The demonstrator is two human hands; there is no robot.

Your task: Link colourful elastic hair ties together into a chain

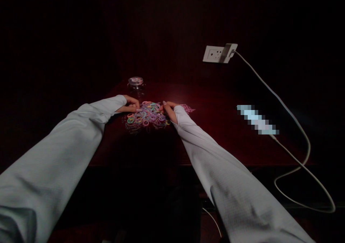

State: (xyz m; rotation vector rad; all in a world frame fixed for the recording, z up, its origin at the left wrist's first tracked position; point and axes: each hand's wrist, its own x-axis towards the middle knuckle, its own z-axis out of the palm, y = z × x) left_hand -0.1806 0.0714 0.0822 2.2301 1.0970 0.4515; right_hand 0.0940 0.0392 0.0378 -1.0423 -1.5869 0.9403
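A loose pile of small, colourful hair ties (152, 114) lies on the dark red table, in purple, pink, green, yellow and other colours. At the pile's left edge is my left hand (130, 105), fingers curled and thumb touching the ties. My right hand (169, 111) is at the right side of the pile, its thumb and fingers drawn together. What either hand pinches is too small to make out. Just beyond the right wrist, partly covered by it, sits a smaller heap of pink hair ties (188, 108).
Behind the left hand stands a clear jar (136, 86) with a patterned lid. A white wall socket (214, 54) holds a charger (231, 51). Its white cable (287, 110) loops down over the table's right side to a blurred-out device (257, 120). The table's front edge (161, 165) runs below the pile.
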